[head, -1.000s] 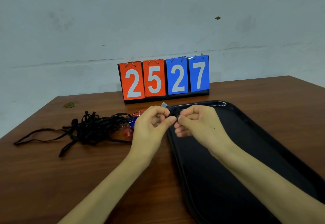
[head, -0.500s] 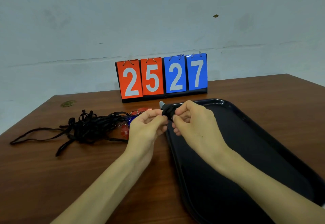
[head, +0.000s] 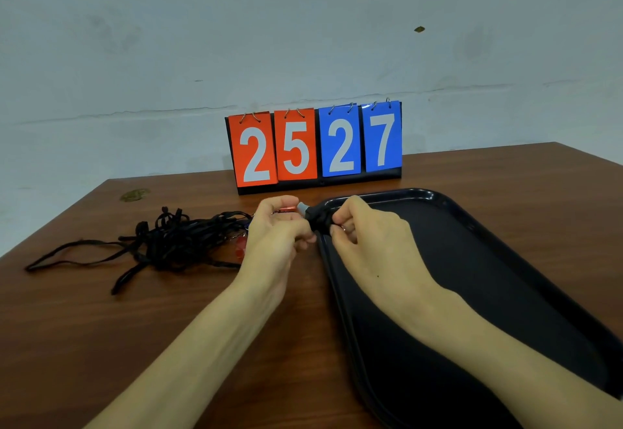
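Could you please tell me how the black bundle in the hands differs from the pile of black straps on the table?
The bundle is small and tightly wound; the pile is large, loose and tangled. The bundle is held between the left hand and right hand; the pile lies on the table. Both look like black strap.
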The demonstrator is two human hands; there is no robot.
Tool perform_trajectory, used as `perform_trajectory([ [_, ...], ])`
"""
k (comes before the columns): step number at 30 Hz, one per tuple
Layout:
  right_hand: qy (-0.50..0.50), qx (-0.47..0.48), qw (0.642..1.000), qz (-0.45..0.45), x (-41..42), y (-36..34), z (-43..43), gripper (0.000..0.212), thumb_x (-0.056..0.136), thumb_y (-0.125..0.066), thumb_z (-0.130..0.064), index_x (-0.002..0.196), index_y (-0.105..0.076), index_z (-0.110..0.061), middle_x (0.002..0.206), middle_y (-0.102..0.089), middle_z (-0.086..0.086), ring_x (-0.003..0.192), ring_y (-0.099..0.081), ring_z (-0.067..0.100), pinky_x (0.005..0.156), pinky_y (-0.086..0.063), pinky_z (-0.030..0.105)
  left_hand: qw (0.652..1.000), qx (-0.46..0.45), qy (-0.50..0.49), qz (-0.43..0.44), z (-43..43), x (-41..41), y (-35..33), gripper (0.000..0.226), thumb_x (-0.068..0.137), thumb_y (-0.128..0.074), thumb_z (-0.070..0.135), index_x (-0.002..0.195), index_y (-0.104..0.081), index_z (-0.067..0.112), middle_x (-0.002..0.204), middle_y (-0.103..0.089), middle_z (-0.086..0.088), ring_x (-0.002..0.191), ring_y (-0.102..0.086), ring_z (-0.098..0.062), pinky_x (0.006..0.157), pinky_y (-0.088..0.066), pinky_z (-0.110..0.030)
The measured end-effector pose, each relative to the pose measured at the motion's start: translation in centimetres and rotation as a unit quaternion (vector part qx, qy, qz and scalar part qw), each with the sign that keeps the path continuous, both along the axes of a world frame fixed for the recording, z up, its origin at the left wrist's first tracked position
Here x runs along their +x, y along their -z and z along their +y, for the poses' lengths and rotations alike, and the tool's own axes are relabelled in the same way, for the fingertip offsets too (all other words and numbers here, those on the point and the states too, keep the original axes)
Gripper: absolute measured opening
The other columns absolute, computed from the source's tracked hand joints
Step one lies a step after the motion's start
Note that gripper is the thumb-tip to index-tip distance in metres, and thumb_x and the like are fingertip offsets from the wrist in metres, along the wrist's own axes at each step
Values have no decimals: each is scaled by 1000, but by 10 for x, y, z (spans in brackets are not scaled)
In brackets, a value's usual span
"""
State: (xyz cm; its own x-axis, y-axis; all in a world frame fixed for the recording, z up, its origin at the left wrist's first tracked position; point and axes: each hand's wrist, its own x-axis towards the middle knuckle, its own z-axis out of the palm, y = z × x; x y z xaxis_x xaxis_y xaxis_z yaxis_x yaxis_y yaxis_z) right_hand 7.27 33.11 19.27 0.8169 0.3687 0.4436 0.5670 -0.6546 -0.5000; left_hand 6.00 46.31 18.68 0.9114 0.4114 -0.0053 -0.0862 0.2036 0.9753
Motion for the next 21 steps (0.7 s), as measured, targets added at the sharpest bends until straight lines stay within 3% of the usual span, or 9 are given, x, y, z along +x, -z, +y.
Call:
perform_trajectory([
  [4,8,0,1000,-5,1,0,-2,12,94,-51,-22,105,-52,-18,91,-59,-8,79,-59,7,74,-51,19,999,27,23,-6,2,-1,-3,47,71,-48,-21,101,-62,12,77,-57,-9,67,-55,-19,64,-46,-29],
  [10,-16,79,995,58,8,3,-4,7,91,-56,-18,96,-54,-22,85,-67,-5,73,-65,7,73,-57,29,996,4,85,-2,10,0,-9,48,71,-43,-20,105,-63,7,79,-58,-11,54,-51,-13,52,-40,-23],
  [13,-13,126,990,68,15,4,-6,6,89,-60,-16,90,-58,-21,73,-66,-7,65,-66,2,70,-58,25,992,4,123,-8,11,1,-8,39,81,-53,-11,113,-60,10,86,-62,-11,66,-58,-15,61,-46,-25],
  [15,18,174,982,77,24,2,-12,5,87,-62,-14,90,-60,-18,72,-68,-4,64,-67,4,67,-57,26,992,65,107,1,19,6,-5,36,84,-62,3,117,-57,16,91,-64,-7,79,-62,-16,68,-50,-26],
  [18,67,222,958,168,44,-4,-23,4,87,-62,-11,88,-61,-15,75,-70,2,64,-69,9,65,-58,27,960,273,-50,31,40,16,6,25,88,-59,7,108,-58,21,97,-61,-2,89,-61,-14,71,-50,-23],
  [21,118,183,945,245,68,-3,-27,5,87,-61,-9,83,-61,-12,75,-70,9,64,-69,15,65,-59,31,932,334,-131,43,62,23,18,23,89,-52,1,101,-59,19,100,-60,-3,75,-56,-9,60,-44,-19],
])
